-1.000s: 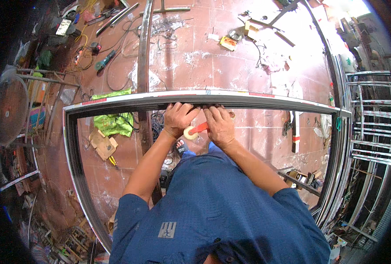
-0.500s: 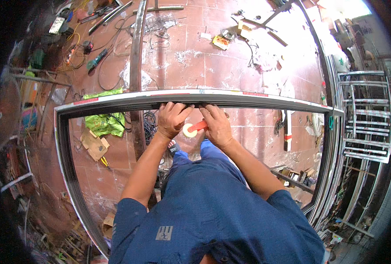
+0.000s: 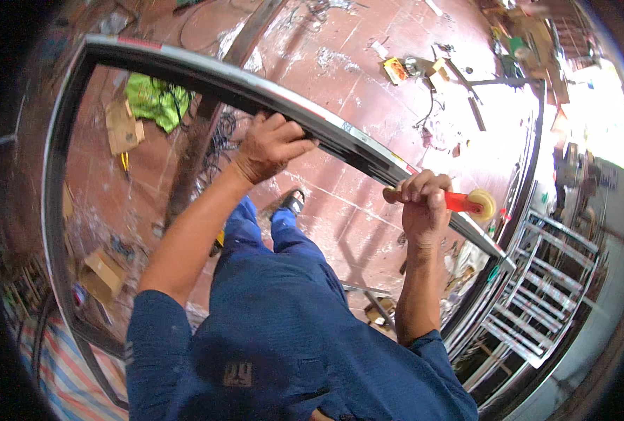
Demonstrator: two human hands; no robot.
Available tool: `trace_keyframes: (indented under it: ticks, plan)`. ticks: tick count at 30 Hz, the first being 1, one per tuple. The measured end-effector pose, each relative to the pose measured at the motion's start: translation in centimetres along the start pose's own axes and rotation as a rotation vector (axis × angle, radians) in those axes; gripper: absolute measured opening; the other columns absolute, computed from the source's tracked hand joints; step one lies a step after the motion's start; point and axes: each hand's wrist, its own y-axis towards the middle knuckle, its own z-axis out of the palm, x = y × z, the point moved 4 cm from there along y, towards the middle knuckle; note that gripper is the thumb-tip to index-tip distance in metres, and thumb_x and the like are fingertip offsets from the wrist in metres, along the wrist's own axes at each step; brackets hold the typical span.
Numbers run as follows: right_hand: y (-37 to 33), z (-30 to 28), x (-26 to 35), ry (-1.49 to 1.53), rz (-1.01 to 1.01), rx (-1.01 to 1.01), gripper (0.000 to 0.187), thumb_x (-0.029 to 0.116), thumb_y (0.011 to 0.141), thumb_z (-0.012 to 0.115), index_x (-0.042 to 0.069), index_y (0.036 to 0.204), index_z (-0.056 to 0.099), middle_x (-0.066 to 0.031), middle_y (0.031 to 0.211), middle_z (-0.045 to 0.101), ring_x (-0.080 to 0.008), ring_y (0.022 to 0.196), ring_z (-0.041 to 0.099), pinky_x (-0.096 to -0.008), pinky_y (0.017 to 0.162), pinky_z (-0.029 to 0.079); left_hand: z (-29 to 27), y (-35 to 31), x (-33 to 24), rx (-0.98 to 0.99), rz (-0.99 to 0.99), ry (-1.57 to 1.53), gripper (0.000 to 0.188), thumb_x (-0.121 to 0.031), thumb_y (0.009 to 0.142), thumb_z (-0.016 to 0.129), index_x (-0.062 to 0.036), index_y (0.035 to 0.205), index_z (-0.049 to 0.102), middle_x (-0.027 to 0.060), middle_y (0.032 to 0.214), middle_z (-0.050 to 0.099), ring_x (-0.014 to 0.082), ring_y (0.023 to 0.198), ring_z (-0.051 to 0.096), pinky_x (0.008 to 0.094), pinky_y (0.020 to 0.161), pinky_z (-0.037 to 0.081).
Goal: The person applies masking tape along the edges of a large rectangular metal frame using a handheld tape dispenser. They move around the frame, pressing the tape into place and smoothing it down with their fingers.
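Note:
A large rectangular metal frame [image 3: 206,69] with a pale outer edge and dark inner channels crosses in front of me. It is tilted in view, its far bar sloping down to the right. My left hand [image 3: 273,146] rests on the inner side of that bar, fingers curled against the dark channel. To the right, my right hand [image 3: 424,207] is closed around a small roller [image 3: 459,202] with a red body and a cream wheel. The wheel sticks out to the right, over the bar near its right corner; I cannot tell whether it touches. The handle's brownish end shows left of the fist.
Below lies a red tiled floor with a green bag [image 3: 154,102], a piece of cardboard [image 3: 122,128] and tangled cables [image 3: 220,137]. A silvery ladder-like rack [image 3: 540,288] stands at right. A striped sheet [image 3: 66,372] lies at lower left.
My right hand has moved right along the bar, away from my left hand, carrying the roller, whose wheel now points right. The whole view has turned, so the frame appears tilted.

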Motion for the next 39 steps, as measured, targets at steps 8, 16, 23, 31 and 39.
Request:
trace_keyframes:
  ticks: [8,16,23,31,39]
  plan:
    - [4.1,0.6,-1.3,0.064,0.000,0.535,0.046,0.049,0.104,0.058,0.016,0.075,0.043,0.0019,0.062,0.043,-0.0126,0.054,0.039,-0.0329,0.054,0.038,-0.2,-0.4,-0.6,0.024,-0.069,0.087,0.014,-0.020,0.080,0.069,-0.0264,0.089,0.078,-0.0059,0.084,0.057,0.0175,0.085,0.057,0.0364,0.075,0.042]
    - [3.9,0.0,-4.2,0.026,-0.009,0.642,0.022,0.021,0.089,0.061,0.006,0.076,0.049,-0.0096,0.064,0.051,-0.0210,0.054,0.046,-0.0387,0.055,0.044,0.4,-0.8,-0.8,-0.067,-0.030,0.091,0.014,-0.018,0.080,0.070,-0.0255,0.088,0.078,-0.0039,0.085,0.057,0.0188,0.083,0.056,0.0355,0.073,0.041]
    - [4.3,1.0,-2.8,0.061,-0.059,0.642,0.043,0.044,0.102,0.060,0.011,0.077,0.049,-0.0042,0.063,0.049,-0.0198,0.052,0.046,-0.0371,0.052,0.040,0.3,-0.7,-0.6,-0.047,-0.011,0.129,0.016,-0.017,0.079,0.069,-0.0247,0.090,0.079,-0.0026,0.089,0.058,0.0193,0.086,0.058,0.0363,0.074,0.044]
    - [4.9,0.2,-4.0,-0.021,-0.049,0.667,0.043,0.042,0.099,0.065,0.008,0.077,0.050,-0.0055,0.064,0.050,-0.0207,0.053,0.048,-0.0379,0.054,0.042,0.6,-0.7,-0.6,-0.161,-0.061,0.011,0.007,-0.021,0.078,0.071,-0.0268,0.079,0.073,-0.0061,0.080,0.051,0.0151,0.077,0.051,0.0348,0.069,0.036]
    - [4.7,-0.1,-4.3,-0.118,0.008,0.825,0.036,0.032,0.100,0.065,0.008,0.080,0.046,-0.0059,0.060,0.047,-0.0196,0.051,0.044,-0.0386,0.051,0.040,1.3,-1.2,-2.9,-0.267,-0.128,0.209,0.009,-0.014,0.080,0.073,-0.0215,0.080,0.077,-0.0036,0.082,0.058,0.0158,0.079,0.056,0.0343,0.077,0.040]
